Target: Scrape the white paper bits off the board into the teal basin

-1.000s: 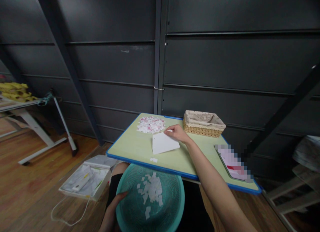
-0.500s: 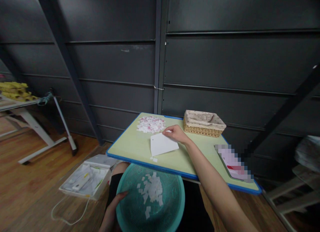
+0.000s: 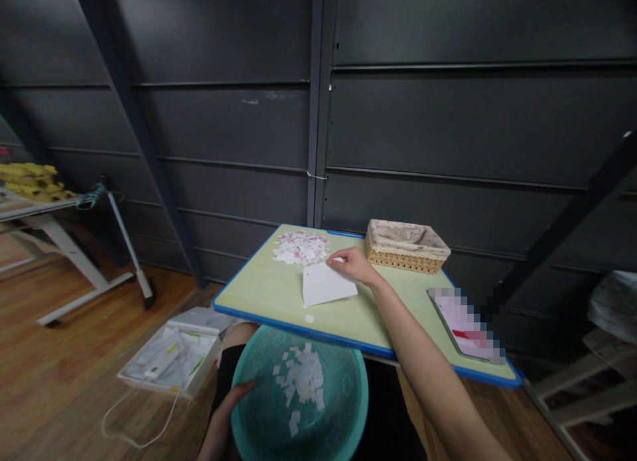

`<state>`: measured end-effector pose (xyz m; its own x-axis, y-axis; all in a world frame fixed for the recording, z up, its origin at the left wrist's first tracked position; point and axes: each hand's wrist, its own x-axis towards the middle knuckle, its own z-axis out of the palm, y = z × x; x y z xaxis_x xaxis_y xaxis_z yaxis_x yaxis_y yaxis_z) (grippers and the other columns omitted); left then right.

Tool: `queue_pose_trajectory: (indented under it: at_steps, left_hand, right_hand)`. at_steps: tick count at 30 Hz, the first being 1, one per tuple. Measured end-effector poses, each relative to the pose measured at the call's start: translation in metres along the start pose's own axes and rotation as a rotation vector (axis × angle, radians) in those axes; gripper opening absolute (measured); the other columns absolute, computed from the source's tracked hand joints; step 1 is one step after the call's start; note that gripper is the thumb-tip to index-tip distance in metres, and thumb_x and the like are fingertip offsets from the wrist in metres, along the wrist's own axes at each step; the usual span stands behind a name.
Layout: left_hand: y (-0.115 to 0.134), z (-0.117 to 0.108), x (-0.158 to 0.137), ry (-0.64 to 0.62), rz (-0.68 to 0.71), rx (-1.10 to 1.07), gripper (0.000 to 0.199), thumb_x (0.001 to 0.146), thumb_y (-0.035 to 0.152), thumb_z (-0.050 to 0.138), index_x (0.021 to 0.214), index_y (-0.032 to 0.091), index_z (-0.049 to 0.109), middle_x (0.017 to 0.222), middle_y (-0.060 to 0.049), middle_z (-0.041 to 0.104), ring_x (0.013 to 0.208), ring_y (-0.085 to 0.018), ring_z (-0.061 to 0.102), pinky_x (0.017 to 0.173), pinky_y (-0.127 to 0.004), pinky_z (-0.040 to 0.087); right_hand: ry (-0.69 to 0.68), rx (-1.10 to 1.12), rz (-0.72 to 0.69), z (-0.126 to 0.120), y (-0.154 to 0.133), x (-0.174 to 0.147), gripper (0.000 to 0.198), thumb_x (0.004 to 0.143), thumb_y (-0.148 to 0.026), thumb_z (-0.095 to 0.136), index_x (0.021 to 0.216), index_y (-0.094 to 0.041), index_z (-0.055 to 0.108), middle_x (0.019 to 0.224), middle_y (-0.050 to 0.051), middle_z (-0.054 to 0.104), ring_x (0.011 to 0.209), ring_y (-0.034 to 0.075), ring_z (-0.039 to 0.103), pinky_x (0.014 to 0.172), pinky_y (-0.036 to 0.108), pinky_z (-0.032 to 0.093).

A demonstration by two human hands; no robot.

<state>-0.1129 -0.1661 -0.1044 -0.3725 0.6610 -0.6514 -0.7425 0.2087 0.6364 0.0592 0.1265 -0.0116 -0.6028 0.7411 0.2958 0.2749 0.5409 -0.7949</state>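
- Card [image 3: 327, 286] over the table [image 3: 256, 288]; our right hand [image 3: 351, 264] pinches its upper edge, leaving the lower edge free.
- Our left hand [image 3: 229, 405] grips the basin [image 3: 343, 398] by its rim, likely steadying it.

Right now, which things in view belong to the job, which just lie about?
In use: white card (right hand); green basket with paper bits (left hand); probably paper heap, table.

Apparently idle: wicker basket, flat pinkish item, open white box, yellow things.
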Motion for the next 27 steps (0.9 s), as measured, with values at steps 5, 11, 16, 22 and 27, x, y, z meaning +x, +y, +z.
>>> queue_pose_trajectory:
  at_steps: [5, 11, 16, 22, 27]
  left_hand:
    - [-0.0037, -0.0023, 0.0046, 0.029, -0.009, -0.024, 0.059, 0.072, 0.026, 0.069, 0.122, -0.004, 0.057, 0.075, -0.012, 0.080, 0.086, -0.033, 0.074, 0.088, -0.042, 0.054]
    - [-0.0057, -0.0075, 0.0079, -0.057, -0.039, -0.046, 0.075, 0.069, 0.031, 0.073, 0.131, -0.004, 0.051, 0.072, -0.011, 0.080, 0.097, -0.036, 0.071, 0.089, -0.045, 0.054]
    - [-0.0037, -0.0068, 0.0060, -0.031, -0.056, -0.050, 0.071, 0.072, 0.030, 0.071, 0.131, -0.004, 0.050, 0.072, -0.011, 0.080, 0.094, -0.035, 0.073, 0.089, -0.045, 0.054]
    - [-0.0032, -0.0021, 0.0030, -0.032, -0.052, -0.036, 0.072, 0.072, 0.031, 0.070, 0.129, -0.008, 0.050, 0.068, -0.011, 0.079, 0.088, -0.036, 0.074, 0.087, -0.046, 0.055]
    - [-0.0033, -0.0016, 0.0029, -0.038, -0.037, -0.028, 0.065, 0.073, 0.031, 0.069, 0.126, -0.004, 0.055, 0.075, -0.012, 0.080, 0.092, -0.036, 0.073, 0.091, -0.046, 0.053]
  right_hand:
    - [-0.072, 0.042, 0.024, -0.0014, -0.0023, -0.0014, 0.035, 0.070, -0.041, 0.063, 0.074, -0.009, 0.075, 0.065, 0.005, 0.066, 0.056, 0.012, 0.048, 0.049, 0.022, 0.032]
    - [-0.102, 0.052, 0.039, -0.0054, -0.0053, -0.0026, 0.033, 0.068, -0.041, 0.064, 0.073, -0.010, 0.075, 0.065, 0.005, 0.066, 0.056, 0.012, 0.048, 0.050, 0.023, 0.033]
    - [-0.108, 0.078, 0.070, -0.0072, -0.0062, -0.0036, 0.033, 0.067, -0.040, 0.065, 0.075, -0.010, 0.075, 0.066, 0.005, 0.066, 0.056, 0.011, 0.049, 0.051, 0.023, 0.033]
    - [-0.122, 0.073, 0.041, -0.0049, -0.0058, -0.0038, 0.033, 0.068, -0.040, 0.066, 0.075, -0.010, 0.075, 0.066, 0.005, 0.067, 0.057, 0.012, 0.049, 0.051, 0.023, 0.033]
    - [-0.120, 0.066, 0.040, -0.0034, -0.0045, -0.0030, 0.034, 0.068, -0.041, 0.065, 0.076, -0.009, 0.076, 0.067, 0.005, 0.067, 0.057, 0.012, 0.050, 0.051, 0.023, 0.033]
